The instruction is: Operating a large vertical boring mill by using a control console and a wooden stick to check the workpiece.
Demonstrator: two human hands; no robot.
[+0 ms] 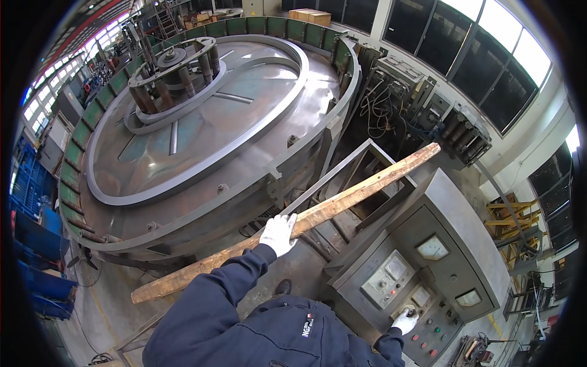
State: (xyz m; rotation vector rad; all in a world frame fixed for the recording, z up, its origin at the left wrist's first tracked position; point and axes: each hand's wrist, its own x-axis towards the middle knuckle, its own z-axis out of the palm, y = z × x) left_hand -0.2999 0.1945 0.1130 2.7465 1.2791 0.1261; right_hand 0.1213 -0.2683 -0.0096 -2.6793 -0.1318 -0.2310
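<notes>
My left hand (pixel 278 235), in a white glove, is closed over the middle of a long, rough wooden beam (pixel 348 197). The beam slants in front of me from lower left to upper right. At the lower right, my right hand (pixel 405 320), also gloved in white, has its fingers closed around a control knob, which they mostly cover. That knob sits on a grey control cabinet (pixel 455 214) with dial gauges (pixel 433 248) and red and green push buttons (pixel 438 329). Beyond the beam lies a large round metal machine table (pixel 195 147) carrying a steel ring (pixel 232 158).
A green-lined rim wall (pixel 244 25) surrounds the machine table. An angle-iron frame (pixel 342 166) stands between it and the cabinet. Cabled machinery (pixel 391 98) is along the window wall. Yellow metal racks (pixel 513 217) stand at right, blue bins (pixel 40 263) at left.
</notes>
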